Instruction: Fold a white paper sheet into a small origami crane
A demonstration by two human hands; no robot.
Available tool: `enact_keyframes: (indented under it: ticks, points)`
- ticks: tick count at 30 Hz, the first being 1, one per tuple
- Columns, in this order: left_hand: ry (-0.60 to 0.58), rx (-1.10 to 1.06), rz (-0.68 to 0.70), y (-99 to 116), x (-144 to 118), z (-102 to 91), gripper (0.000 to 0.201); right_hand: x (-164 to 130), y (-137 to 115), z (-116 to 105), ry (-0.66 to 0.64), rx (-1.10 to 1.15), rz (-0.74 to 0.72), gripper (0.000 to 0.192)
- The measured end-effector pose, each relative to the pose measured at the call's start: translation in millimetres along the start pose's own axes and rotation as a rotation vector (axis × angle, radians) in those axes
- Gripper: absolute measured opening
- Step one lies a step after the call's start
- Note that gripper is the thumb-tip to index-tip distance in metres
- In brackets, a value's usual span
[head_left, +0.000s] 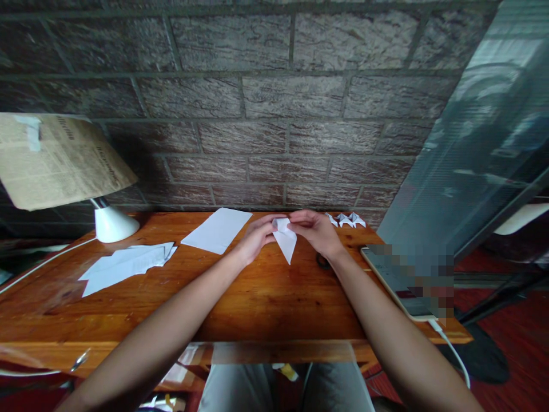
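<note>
Between my two hands, a small folded piece of white paper [286,243] is held up over the wooden desk, its pointed end hanging downward. My left hand [259,236] pinches the paper's upper left edge. On the other side, my right hand [316,230] grips the upper right part between thumb and fingers. Some fingertips are hidden behind the paper. Just behind my right hand stand several small folded paper pieces [352,220] in a row. A dark ring-shaped object [322,261] lies under my right wrist, partly covered by it.
A stack of white paper [217,230] lies left of my hands, with loose paper scraps [128,264] farther left. A lamp [115,222] with a newspaper shade stands at the desk's left. A tablet [398,280] with a white cable [450,346] lies at the right edge. Behind rises a brick wall [266,137].
</note>
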State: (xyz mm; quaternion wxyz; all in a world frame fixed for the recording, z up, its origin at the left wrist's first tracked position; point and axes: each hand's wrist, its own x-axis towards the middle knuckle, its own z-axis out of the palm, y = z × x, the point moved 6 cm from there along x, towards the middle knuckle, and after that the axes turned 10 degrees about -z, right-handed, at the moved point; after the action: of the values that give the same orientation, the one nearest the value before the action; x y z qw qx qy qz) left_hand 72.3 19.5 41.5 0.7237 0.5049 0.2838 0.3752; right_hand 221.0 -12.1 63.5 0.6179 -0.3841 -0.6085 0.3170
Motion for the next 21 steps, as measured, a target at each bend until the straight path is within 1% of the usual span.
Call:
enact_keyframes:
  ticks: [1, 3, 7, 10, 15, 19, 21]
  points:
    - [-0.010, 0.003, -0.024, 0, 1, -0.8, 0.040, 0, 0, -1, -0.006, -0.016, -0.012, 0.035]
    - [0.017, 0.053, -0.046, 1, 1, -3.5, 0.040, 0, 1, 0, -0.028, -0.041, -0.036, 0.035]
    - [0.113, 0.281, 0.027, 8, -1, -5.2, 0.032, -3, 2, 5, -0.088, -0.092, -0.088, 0.035]
    - [0.150, 0.375, 0.080, 12, -3, -5.7, 0.025, -5, 0, 9, -0.118, -0.178, -0.129, 0.035]
    - [0.114, 0.450, 0.158, 13, 0, -7.6, 0.021, -7, -5, 13, -0.159, -0.286, -0.196, 0.032]
    - [0.082, 0.490, 0.184, 12, 1, -7.8, 0.020, -7, -6, 15, -0.167, -0.332, -0.219, 0.032]
    - [0.087, 0.498, 0.188, 13, 0, -7.3, 0.019, -8, -6, 15, -0.168, -0.336, -0.226, 0.033]
